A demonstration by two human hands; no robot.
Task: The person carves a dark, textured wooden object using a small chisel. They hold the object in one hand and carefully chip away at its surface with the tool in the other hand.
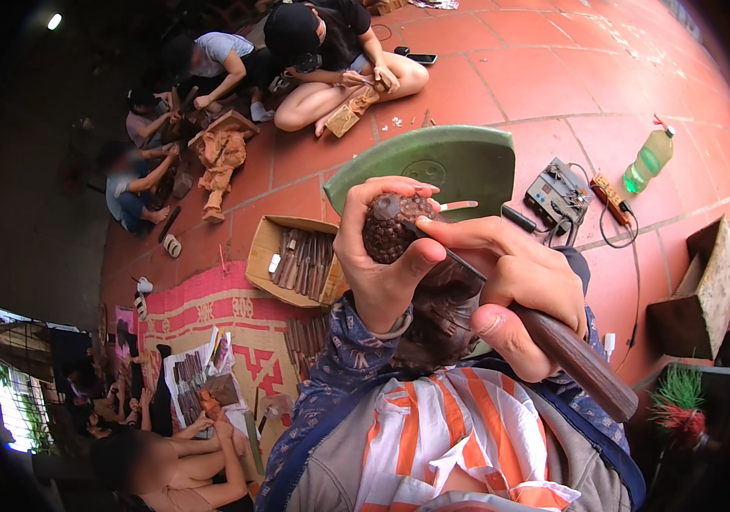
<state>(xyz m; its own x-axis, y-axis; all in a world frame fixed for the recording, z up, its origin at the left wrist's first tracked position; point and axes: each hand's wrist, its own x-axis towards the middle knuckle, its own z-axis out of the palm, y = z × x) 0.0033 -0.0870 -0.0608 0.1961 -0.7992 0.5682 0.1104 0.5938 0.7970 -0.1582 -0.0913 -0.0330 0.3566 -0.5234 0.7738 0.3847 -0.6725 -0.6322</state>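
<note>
My left hand (378, 286) is wrapped round the knobbed head of a dark carved wooden figure (392, 237), whose body reaches down toward my lap. Closed round a carving chisel (582, 363) is my right hand (531, 277), with the wooden handle sticking out toward the lower right. The dark blade slants up and left to the figure's head, between my left thumb and right fingertips. Whether the edge touches the wood is hard to make out. Behind my hands stands a green plastic chair or tub (433, 158). An orange-striped white cloth (459, 435) covers my lap.
A cardboard box of chisels (296, 260) stands left on a patterned mat (211, 303). To the right are a grey power unit (558, 194), a power strip (610, 198), a green bottle (649, 160) and a wooden box (698, 294). Several people carve at the left; a reddish carving (221, 162) lies nearby.
</note>
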